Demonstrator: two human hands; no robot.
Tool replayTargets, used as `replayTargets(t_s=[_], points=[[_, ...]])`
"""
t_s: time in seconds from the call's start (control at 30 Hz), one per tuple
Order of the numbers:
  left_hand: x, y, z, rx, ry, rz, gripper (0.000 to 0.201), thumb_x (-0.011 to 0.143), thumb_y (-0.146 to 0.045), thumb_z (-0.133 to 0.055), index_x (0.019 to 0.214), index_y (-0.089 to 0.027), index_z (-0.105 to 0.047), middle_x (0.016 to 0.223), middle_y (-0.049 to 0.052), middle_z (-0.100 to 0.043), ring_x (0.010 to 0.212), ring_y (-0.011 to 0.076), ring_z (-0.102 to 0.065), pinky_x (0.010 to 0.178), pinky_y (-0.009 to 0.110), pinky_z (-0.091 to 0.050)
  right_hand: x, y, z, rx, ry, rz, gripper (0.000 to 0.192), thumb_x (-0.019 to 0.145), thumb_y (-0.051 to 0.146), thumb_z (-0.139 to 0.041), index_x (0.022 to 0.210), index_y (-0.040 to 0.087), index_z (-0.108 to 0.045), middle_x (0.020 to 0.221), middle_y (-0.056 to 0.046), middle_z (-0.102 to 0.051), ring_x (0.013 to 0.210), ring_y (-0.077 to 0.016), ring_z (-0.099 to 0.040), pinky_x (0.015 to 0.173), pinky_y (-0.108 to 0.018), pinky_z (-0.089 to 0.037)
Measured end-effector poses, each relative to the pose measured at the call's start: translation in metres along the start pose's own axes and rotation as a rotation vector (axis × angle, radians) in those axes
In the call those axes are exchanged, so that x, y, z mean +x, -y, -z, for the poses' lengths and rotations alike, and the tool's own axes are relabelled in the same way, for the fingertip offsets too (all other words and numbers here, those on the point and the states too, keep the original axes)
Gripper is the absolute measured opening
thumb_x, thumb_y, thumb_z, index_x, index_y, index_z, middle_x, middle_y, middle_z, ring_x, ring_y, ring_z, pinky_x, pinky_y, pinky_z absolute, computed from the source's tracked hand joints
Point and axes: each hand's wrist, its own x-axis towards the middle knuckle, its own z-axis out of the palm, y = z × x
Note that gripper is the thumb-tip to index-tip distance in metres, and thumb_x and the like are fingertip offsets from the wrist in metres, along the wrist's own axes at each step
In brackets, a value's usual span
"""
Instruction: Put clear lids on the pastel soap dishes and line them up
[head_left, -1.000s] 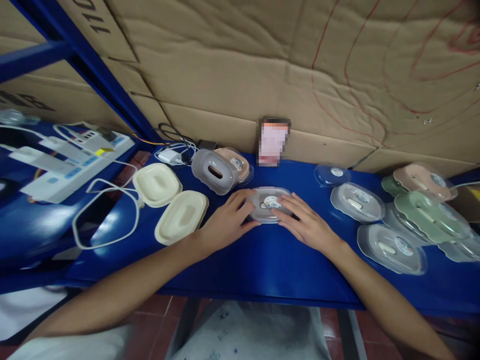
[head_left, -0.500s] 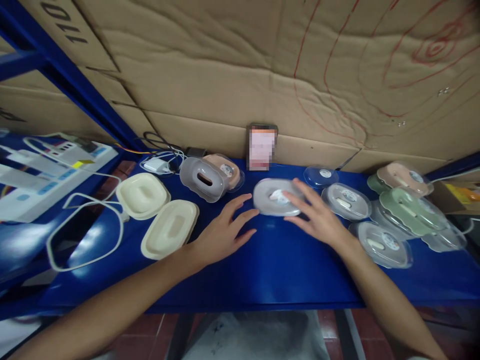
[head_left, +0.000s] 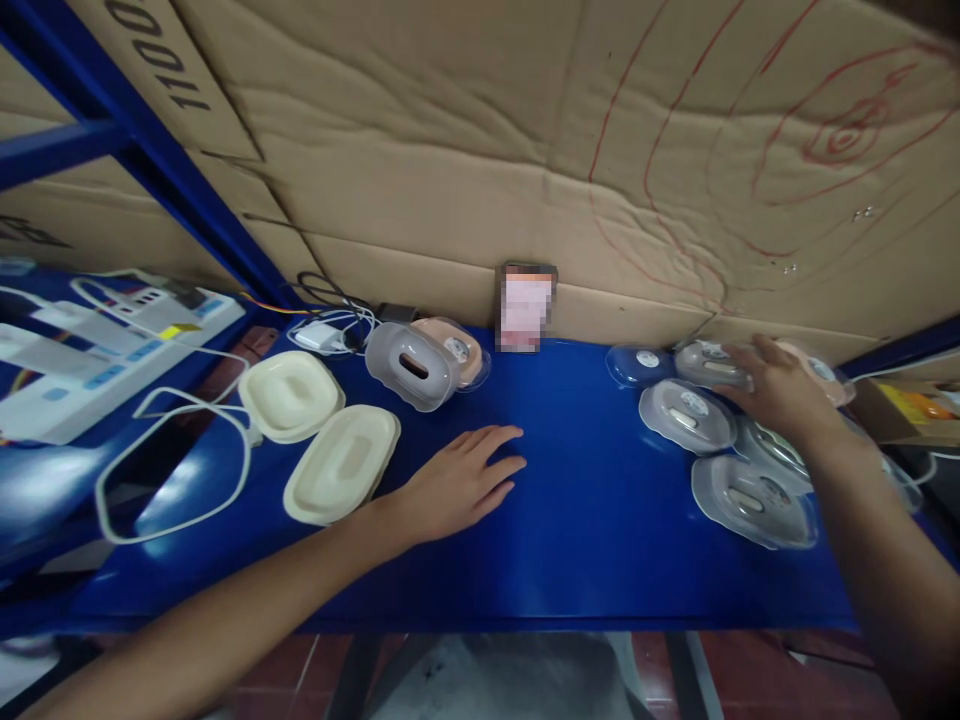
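A grey soap dish point(head_left: 705, 364) with a clear cover and a round sticker is at the back right of the blue table. My right hand point(head_left: 784, 390) grips its right edge, the fingers partly hiding it. My left hand point(head_left: 457, 485) is held over the middle of the table with its fingers apart and nothing in them. Nearest to it on the left is a cream oval tray point(head_left: 341, 465). Around my right hand are other covered grey dishes point(head_left: 686, 415), a front one point(head_left: 754, 500) and a peach one point(head_left: 817, 370), partly hidden by the hand and forearm.
Another cream tray point(head_left: 292, 395) lies at left. A grey slotted piece point(head_left: 412, 365) leans by a peach dish point(head_left: 454, 350). A phone point(head_left: 526, 308) stands against the cardboard point(head_left: 420, 150). A clear cover point(head_left: 637, 365) lies back right. Power strips point(head_left: 112, 370) and a white cable point(head_left: 180, 535) are at far left.
My right hand has carried the grey soap dish from the table's middle to the group at the back right. My left hand has stayed near the middle, its fingers a little lower.
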Motion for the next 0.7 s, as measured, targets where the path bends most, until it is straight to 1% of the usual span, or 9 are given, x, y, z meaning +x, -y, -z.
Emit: replayTargets(t_s=[0.07,0.13,0.2,0.33,0.47,0.53,0.6,0.67,0.7], points=[[0.0,0.0,0.0,0.003,0.018,0.006,0.024,0.107,-0.022,-0.058,0.129,-0.018,-0.069,0.149,0.018,-0.059,0.129,0.0351,-0.067,0.103,0.052,-0.062,0.003,0.002,-0.002,0.077,0.034,0.062,0.064,0.093,0.04,-0.08,0.15,0.016,-0.062,0.162,-0.028,-0.05,0.145,-0.0398,-0.056,0.12,-0.051,-0.044],[0.001,0.0,0.001,0.004,0.042,0.014,0.024,0.108,-0.022,-0.058,0.128,-0.018,-0.07,0.15,0.018,-0.058,0.13,0.0349,-0.066,0.104,0.052,-0.061,0.005,0.007,-0.004,0.142,0.078,0.133,0.064,0.094,0.043,-0.079,0.151,0.021,-0.059,0.161,-0.021,-0.053,0.144,-0.0341,-0.059,0.121,-0.046,-0.045],[0.001,-0.001,0.002,-0.001,0.066,0.019,0.023,0.108,-0.022,-0.058,0.127,-0.019,-0.07,0.15,0.017,-0.059,0.13,0.0345,-0.066,0.104,0.052,-0.06,0.007,0.011,-0.007,0.202,0.121,0.182,0.063,0.094,0.043,-0.077,0.15,0.023,-0.057,0.161,-0.019,-0.055,0.144,-0.0309,-0.059,0.121,-0.043,-0.046],[0.0,-0.001,0.001,-0.013,0.075,0.018,0.023,0.108,-0.022,-0.058,0.127,-0.019,-0.071,0.148,0.017,-0.06,0.13,0.0341,-0.066,0.104,0.052,-0.06,0.015,0.014,-0.014,0.261,0.176,0.199,0.057,0.093,0.033,-0.076,0.145,0.019,-0.058,0.153,-0.02,-0.063,0.138,-0.0303,-0.065,0.115,-0.041,-0.051],[0.003,0.001,0.001,-0.052,0.083,0.024,0.021,0.108,-0.021,-0.059,0.123,-0.018,-0.073,0.143,0.017,-0.064,0.128,0.0346,-0.067,0.105,0.053,-0.059,0.024,0.023,-0.005,0.269,0.178,0.217,0.043,0.097,0.029,-0.069,0.138,0.017,-0.067,0.15,-0.021,-0.066,0.136,-0.033,-0.067,0.116,-0.045,-0.05],[0.006,-0.004,0.008,-0.186,0.074,0.057,0.023,0.109,-0.023,-0.057,0.125,-0.019,-0.073,0.141,0.016,-0.067,0.128,0.0323,-0.068,0.107,0.052,-0.059,0.026,0.039,0.0,0.27,0.153,0.238,0.042,0.103,0.034,-0.062,0.14,0.014,-0.067,0.151,-0.024,-0.065,0.14,-0.0345,-0.064,0.12,-0.048,-0.047],[0.008,-0.014,0.021,-0.438,0.076,0.117,0.034,0.115,-0.027,-0.043,0.135,-0.022,-0.07,0.139,0.015,-0.07,0.127,0.0261,-0.07,0.106,0.044,-0.06,0.028,0.063,0.002,0.282,0.139,0.288,0.047,0.109,0.04,-0.054,0.147,0.012,-0.064,0.154,-0.024,-0.062,0.146,-0.0334,-0.06,0.124,-0.048,-0.044],[0.004,-0.028,0.037,-0.662,0.162,0.141,0.055,0.118,-0.03,-0.018,0.144,-0.023,-0.066,0.137,0.015,-0.073,0.127,0.0206,-0.071,0.101,0.036,-0.061,0.029,0.093,-0.004,0.299,0.146,0.359,0.055,0.111,0.046,-0.05,0.153,0.013,-0.059,0.16,-0.022,-0.058,0.151,-0.0319,-0.055,0.128,-0.048,-0.041],[0.0,-0.036,0.045,-0.698,0.254,0.104,0.064,0.118,-0.033,-0.011,0.144,-0.023,-0.068,0.135,0.015,-0.075,0.129,0.0206,-0.071,0.1,0.036,-0.061,0.03,0.108,-0.008,0.308,0.156,0.392,0.058,0.111,0.05,-0.051,0.156,0.014,-0.057,0.163,-0.021,-0.055,0.153,-0.0325,-0.053,0.129,-0.05,-0.04]])
